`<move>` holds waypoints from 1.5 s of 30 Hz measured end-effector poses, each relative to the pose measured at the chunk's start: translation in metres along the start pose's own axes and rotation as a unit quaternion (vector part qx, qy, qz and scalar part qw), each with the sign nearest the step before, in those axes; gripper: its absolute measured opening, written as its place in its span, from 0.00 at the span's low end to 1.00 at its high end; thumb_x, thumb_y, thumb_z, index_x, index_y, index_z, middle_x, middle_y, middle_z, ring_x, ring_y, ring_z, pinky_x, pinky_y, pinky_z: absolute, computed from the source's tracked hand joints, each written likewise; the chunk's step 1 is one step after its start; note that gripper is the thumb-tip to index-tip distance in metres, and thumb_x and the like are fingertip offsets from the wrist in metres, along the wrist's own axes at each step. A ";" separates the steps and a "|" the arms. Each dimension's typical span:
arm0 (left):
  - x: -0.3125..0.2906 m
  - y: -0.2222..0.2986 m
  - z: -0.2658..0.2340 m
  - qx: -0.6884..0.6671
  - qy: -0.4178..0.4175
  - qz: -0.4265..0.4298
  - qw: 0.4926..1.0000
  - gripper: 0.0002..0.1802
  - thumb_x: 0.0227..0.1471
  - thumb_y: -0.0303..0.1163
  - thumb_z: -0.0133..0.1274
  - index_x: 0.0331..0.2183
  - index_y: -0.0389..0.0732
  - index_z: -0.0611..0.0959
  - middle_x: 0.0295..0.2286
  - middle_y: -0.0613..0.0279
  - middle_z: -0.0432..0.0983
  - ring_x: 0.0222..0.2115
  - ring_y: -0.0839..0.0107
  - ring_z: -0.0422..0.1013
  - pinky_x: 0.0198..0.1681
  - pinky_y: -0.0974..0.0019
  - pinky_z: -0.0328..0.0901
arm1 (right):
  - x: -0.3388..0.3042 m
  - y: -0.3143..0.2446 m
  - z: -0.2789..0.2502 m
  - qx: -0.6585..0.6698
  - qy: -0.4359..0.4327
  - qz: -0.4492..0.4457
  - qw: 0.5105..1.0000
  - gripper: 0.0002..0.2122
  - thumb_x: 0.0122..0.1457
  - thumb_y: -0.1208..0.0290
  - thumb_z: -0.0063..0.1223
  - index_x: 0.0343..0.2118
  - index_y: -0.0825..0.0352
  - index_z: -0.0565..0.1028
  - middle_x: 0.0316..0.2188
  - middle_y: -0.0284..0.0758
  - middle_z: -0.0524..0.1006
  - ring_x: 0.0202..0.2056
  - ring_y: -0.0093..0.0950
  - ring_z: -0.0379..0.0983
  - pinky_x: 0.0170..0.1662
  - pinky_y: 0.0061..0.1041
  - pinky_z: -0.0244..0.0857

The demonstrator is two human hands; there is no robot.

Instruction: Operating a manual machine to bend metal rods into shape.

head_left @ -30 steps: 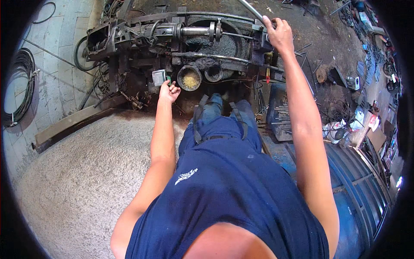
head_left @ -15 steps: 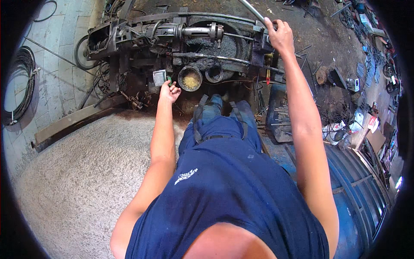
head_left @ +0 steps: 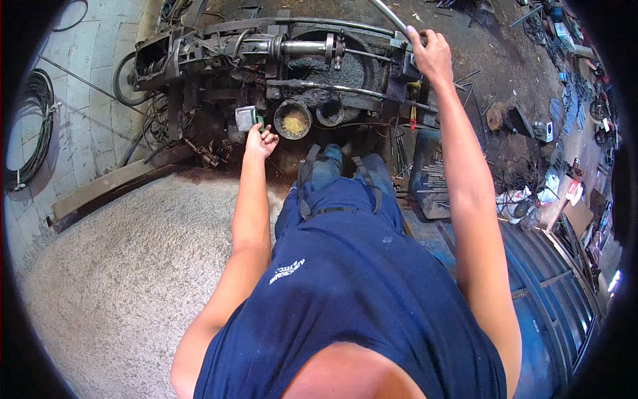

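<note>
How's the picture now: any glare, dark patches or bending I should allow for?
Head view: a bright glare spot at the right rim; deep shadow below the machine; the blue panel looks bowed; corners black; right hand fairly sharp.

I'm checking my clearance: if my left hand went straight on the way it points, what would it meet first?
Probably the small grey box just ahead of your left hand; depth is unclear, so the two may be touching.

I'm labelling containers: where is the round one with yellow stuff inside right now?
In the head view, upper middle, the round container is just right of the left hand and left of a smaller dark cup.
</note>
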State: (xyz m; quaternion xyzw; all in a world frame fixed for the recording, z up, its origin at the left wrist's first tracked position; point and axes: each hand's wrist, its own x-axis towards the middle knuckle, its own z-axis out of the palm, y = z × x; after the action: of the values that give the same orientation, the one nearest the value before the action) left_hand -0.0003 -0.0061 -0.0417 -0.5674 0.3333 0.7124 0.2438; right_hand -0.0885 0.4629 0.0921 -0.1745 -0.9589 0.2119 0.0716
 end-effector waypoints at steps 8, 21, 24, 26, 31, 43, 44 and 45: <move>0.008 0.000 -0.008 -0.001 -0.005 -0.003 1.000 0.17 0.59 0.42 0.42 0.33 0.36 0.72 0.10 0.71 0.49 0.09 0.75 0.46 0.30 0.66 0.61 | 0.001 -0.001 -0.003 0.005 -0.010 0.000 1.000 0.33 0.57 0.38 0.41 0.44 0.70 0.76 0.42 0.51 0.74 0.47 0.47 0.70 0.51 0.42 0.62; 0.005 -0.001 -0.002 0.004 0.001 -0.002 1.000 0.17 0.60 0.42 0.41 0.33 0.36 0.72 0.10 0.71 0.48 0.09 0.75 0.45 0.30 0.66 0.61 | -0.001 -0.003 -0.001 0.004 -0.007 0.010 1.000 0.34 0.57 0.37 0.41 0.44 0.70 0.76 0.42 0.50 0.74 0.47 0.47 0.71 0.50 0.42 0.63; 0.007 -0.001 -0.004 0.002 0.002 -0.007 1.000 0.17 0.60 0.42 0.41 0.33 0.36 0.72 0.10 0.71 0.48 0.09 0.75 0.46 0.30 0.66 0.61 | -0.001 -0.004 -0.003 0.009 -0.003 0.007 1.000 0.34 0.57 0.37 0.42 0.43 0.70 0.76 0.42 0.51 0.74 0.47 0.47 0.71 0.50 0.42 0.63; 0.008 -0.001 -0.006 -0.001 0.003 -0.007 1.000 0.17 0.60 0.42 0.41 0.33 0.36 0.72 0.10 0.71 0.48 0.09 0.75 0.46 0.29 0.66 0.61 | -0.001 -0.006 -0.003 0.009 -0.009 0.006 1.000 0.34 0.56 0.37 0.42 0.44 0.71 0.76 0.42 0.51 0.74 0.47 0.47 0.70 0.50 0.42 0.63; 0.004 -0.001 -0.001 0.002 0.010 -0.004 1.000 0.16 0.60 0.40 0.42 0.31 0.36 0.72 0.10 0.71 0.48 0.10 0.75 0.46 0.28 0.67 0.60 | -0.001 -0.002 0.002 0.005 0.023 -0.008 1.000 0.32 0.57 0.40 0.43 0.42 0.72 0.76 0.39 0.50 0.75 0.44 0.46 0.71 0.49 0.40 0.64; 0.003 -0.001 0.003 0.009 0.015 0.001 1.000 0.16 0.60 0.40 0.41 0.31 0.35 0.72 0.10 0.71 0.47 0.10 0.74 0.45 0.29 0.67 0.61 | 0.000 -0.003 0.002 0.005 -0.001 0.006 1.000 0.33 0.57 0.38 0.42 0.44 0.70 0.76 0.41 0.50 0.74 0.47 0.47 0.70 0.51 0.42 0.63; 0.003 -0.001 0.003 0.008 0.018 -0.001 1.000 0.16 0.59 0.40 0.41 0.31 0.35 0.72 0.10 0.70 0.48 0.10 0.74 0.45 0.29 0.67 0.61 | -0.001 -0.002 0.002 0.004 0.003 0.005 1.000 0.33 0.57 0.38 0.42 0.43 0.70 0.76 0.41 0.50 0.74 0.47 0.47 0.70 0.51 0.42 0.63; 0.005 -0.001 0.001 0.006 0.022 -0.003 1.000 0.16 0.59 0.40 0.42 0.31 0.35 0.72 0.10 0.70 0.48 0.10 0.74 0.45 0.29 0.67 0.61 | 0.000 -0.002 0.002 0.004 0.002 0.004 1.000 0.33 0.57 0.38 0.42 0.43 0.70 0.76 0.41 0.50 0.74 0.47 0.47 0.70 0.51 0.42 0.63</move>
State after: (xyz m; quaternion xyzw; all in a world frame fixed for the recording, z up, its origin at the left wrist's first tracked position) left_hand -0.0014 -0.0043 -0.0463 -0.5823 0.3414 0.6969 0.2423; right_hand -0.0892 0.4602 0.0911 -0.1787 -0.9571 0.2158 0.0737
